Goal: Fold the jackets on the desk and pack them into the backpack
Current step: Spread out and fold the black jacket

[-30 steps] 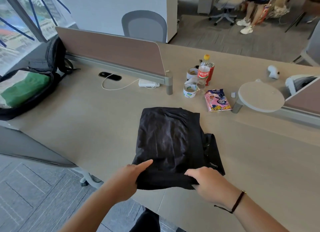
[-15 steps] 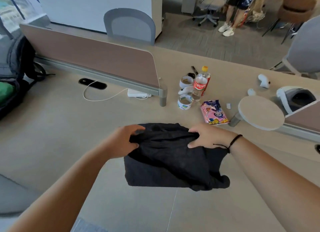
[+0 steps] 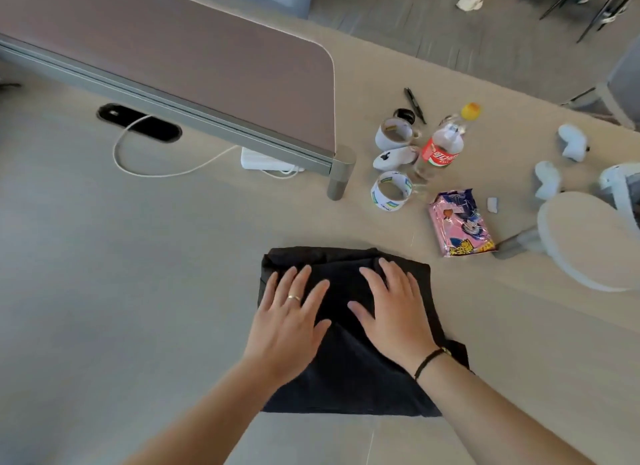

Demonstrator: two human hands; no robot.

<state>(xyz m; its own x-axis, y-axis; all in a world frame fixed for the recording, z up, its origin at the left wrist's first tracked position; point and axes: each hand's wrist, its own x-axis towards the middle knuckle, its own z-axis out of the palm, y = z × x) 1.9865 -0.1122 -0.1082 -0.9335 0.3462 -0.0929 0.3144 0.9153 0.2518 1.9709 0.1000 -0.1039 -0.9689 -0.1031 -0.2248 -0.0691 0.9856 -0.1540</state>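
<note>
Item: black jacket [image 3: 346, 378], folded to a compact rectangle, lying on the surface [image 3: 138, 291] at 6 o'clock of the view.
Left hand [image 3: 287, 326]: fingers straight and spread, palm pressing the fold, gripping nothing.
Right hand [image 3: 394, 312]: same, flat alongside, holding nothing.
Backpack: not in view.
Handling note: press outward from centre to expel air; tuck the loose corner at 4 o'clock before lifting.
</note>
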